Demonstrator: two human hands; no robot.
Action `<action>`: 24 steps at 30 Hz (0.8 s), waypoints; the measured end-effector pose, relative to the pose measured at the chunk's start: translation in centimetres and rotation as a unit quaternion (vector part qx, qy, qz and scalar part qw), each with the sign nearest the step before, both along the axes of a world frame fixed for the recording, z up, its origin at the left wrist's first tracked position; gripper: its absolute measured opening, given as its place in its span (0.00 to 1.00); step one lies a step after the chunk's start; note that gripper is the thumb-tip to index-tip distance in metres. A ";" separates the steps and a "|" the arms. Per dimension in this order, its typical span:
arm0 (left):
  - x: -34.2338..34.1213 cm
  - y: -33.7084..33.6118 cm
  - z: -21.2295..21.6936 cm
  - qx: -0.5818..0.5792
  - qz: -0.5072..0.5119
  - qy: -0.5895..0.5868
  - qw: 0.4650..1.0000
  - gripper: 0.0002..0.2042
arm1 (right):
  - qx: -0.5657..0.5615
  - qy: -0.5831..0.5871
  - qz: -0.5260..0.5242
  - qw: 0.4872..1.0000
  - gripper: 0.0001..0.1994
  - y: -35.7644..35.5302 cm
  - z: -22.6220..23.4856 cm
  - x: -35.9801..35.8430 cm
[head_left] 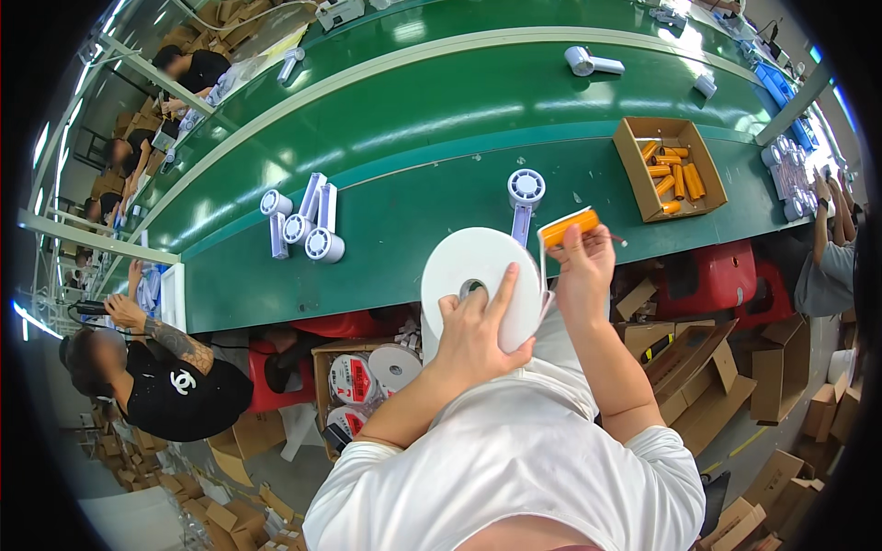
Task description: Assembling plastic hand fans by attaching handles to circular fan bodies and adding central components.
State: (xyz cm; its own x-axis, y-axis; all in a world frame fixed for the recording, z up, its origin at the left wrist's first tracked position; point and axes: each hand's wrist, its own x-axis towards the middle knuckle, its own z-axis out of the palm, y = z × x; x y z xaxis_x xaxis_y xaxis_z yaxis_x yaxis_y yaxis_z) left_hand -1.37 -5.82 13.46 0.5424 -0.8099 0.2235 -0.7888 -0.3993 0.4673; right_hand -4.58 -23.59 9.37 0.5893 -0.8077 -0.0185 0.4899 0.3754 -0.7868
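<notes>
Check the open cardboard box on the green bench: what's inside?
The box holds a loose pile of orange cylinders, with bare cardboard floor showing at its upper left. Anything beneath the pile is covered. The right hand holds a similar orange cylinder.

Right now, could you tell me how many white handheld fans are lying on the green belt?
5: three clustered at left, one mid-belt above the tape roll, one farther up. Others may be hidden.
</notes>
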 end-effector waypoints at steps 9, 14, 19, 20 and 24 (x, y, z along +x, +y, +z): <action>0.8 0.8 -0.3 -0.073 -0.032 0.100 0.992 0.48 | 0.001 -0.067 -0.076 0.995 0.13 -5.3 0.3 0.2; 1.6 3.4 -0.2 0.127 -0.254 0.192 0.940 0.48 | -0.007 -0.028 -0.044 0.999 0.11 -10.9 -2.9 1.2; 2.5 4.0 -1.3 0.308 -0.210 0.304 0.877 0.43 | -0.080 0.028 0.007 0.996 0.10 -13.5 -7.8 0.8; 2.5 4.6 -3.4 0.320 -0.168 0.271 0.892 0.42 | -0.070 0.005 0.005 0.998 0.12 -12.7 -6.9 1.3; 2.4 5.2 -10.8 0.281 -0.093 0.186 0.937 0.41 | -0.131 0.057 0.044 0.989 0.13 -13.0 -7.2 1.0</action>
